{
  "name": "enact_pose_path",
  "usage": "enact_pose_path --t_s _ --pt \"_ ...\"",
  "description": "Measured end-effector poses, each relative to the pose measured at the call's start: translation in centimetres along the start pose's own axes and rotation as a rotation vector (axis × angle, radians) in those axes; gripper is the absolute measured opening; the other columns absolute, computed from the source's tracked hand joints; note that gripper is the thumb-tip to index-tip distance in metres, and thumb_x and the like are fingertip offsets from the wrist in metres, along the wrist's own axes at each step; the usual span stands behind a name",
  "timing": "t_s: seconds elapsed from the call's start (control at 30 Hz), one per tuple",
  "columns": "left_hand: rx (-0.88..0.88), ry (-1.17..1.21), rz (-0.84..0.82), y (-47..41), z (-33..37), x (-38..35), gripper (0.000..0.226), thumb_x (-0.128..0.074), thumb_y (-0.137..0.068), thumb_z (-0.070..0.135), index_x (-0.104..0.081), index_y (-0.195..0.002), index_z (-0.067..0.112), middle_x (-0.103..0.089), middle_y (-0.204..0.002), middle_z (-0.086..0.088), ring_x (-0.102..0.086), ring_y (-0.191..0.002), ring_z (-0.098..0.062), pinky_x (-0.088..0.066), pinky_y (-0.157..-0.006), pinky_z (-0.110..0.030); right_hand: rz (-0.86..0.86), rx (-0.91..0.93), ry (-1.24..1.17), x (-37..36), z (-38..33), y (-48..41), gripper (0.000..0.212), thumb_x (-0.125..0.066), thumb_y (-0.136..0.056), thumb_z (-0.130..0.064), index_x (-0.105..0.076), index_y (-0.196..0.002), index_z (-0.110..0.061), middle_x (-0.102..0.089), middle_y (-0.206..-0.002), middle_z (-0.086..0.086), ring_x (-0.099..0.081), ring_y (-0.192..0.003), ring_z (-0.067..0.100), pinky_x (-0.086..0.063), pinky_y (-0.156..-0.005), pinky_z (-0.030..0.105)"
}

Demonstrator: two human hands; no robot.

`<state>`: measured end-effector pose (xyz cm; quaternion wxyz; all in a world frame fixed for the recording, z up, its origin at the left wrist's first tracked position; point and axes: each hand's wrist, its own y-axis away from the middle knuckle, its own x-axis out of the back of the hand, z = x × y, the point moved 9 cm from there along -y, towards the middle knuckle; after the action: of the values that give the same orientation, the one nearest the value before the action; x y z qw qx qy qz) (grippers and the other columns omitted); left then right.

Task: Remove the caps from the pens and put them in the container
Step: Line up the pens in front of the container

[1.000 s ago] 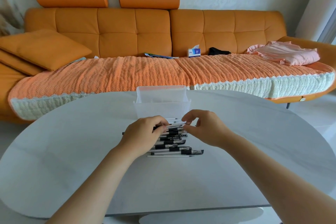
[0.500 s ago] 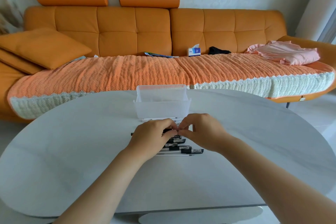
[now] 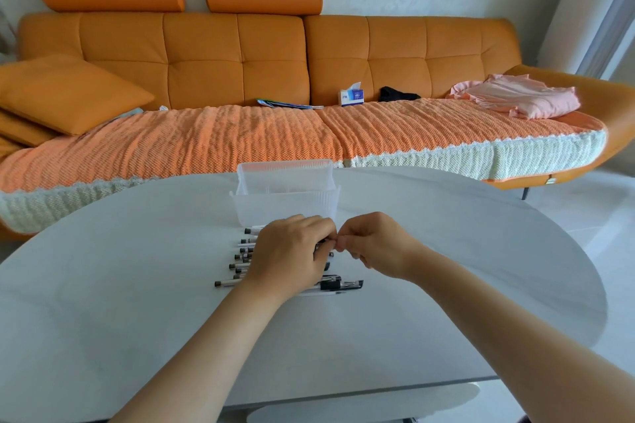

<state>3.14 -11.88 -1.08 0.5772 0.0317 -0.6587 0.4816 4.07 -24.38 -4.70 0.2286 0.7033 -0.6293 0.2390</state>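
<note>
Just above the pens (image 3: 275, 271), both hands, left (image 3: 292, 251) and right (image 3: 372, 244), fingertips together, pinching one pen (image 3: 323, 244).

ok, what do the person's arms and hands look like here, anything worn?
Both forearms are bare as far as the frame shows: no sleeves in view. The left hand and right hand wear no gloves, and no rings, watch or wristband show from this side. No markings or cables on either arm.
</note>
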Motion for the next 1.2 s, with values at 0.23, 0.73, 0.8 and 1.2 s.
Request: enact_pose_path --t_s 0.23,0.73,0.8,1.2 --pt "0.348 0.251 -0.164 -0.1 -1.6 -2.8 0.007 -0.055 -0.091 0.038 -0.058 -0.086 0.034 -0.065 -0.077 0.018 -0.058 -0.071 -0.005 -0.043 -0.059 -0.024 0.164 0.188 0.454 1.8 -1.0 1.0 0.013 -0.059 -0.094 -0.032 -0.070 -0.087 -0.033 -0.067 -0.085 -0.014 -0.049 -0.066 0.004 -0.045 -0.064 0.028" --pt "0.366 0.216 -0.225 -0.4 -1.6 -3.9 0.010 -0.050 -0.093 0.033 -0.056 -0.085 0.032 -0.065 -0.074 0.011 -0.058 -0.069 -0.008 -0.047 -0.062 -0.027 0.227 0.293 0.557 2.7 -1.0 1.1 0.012 -0.065 -0.089 -0.032 -0.072 -0.082 -0.038 -0.058 -0.087 -0.018 -0.052 -0.063 0.002 -0.044 -0.059 0.026" --pt "0.372 0.199 -0.195 -0.6 -2.1 -3.1 0.011 -0.051 -0.093 0.032 -0.056 -0.084 0.031 -0.065 -0.074 0.012 -0.057 -0.067 -0.006 -0.045 -0.060 -0.026 0.215 0.255 0.543 3.1 -0.4 1.0 0.006 -0.070 -0.086 -0.036 -0.072 -0.081 -0.038 -0.059 -0.085 -0.019 -0.053 -0.066 -0.001 -0.041 -0.058 0.022" --pt "0.281 0.215 -0.219 0.2 -2.5 -3.6 0.006 -0.059 -0.093 0.031 -0.064 -0.096 0.029 -0.067 -0.096 0.015 -0.058 -0.086 -0.009 -0.050 -0.075 -0.031 0.009 -0.021 0.485 3.0 3.9 0.2 0.012 -0.075 -0.081 -0.039 -0.073 -0.092 -0.039 -0.066 -0.089 -0.019 -0.055 -0.080 -0.003 -0.042 -0.068 0.018"
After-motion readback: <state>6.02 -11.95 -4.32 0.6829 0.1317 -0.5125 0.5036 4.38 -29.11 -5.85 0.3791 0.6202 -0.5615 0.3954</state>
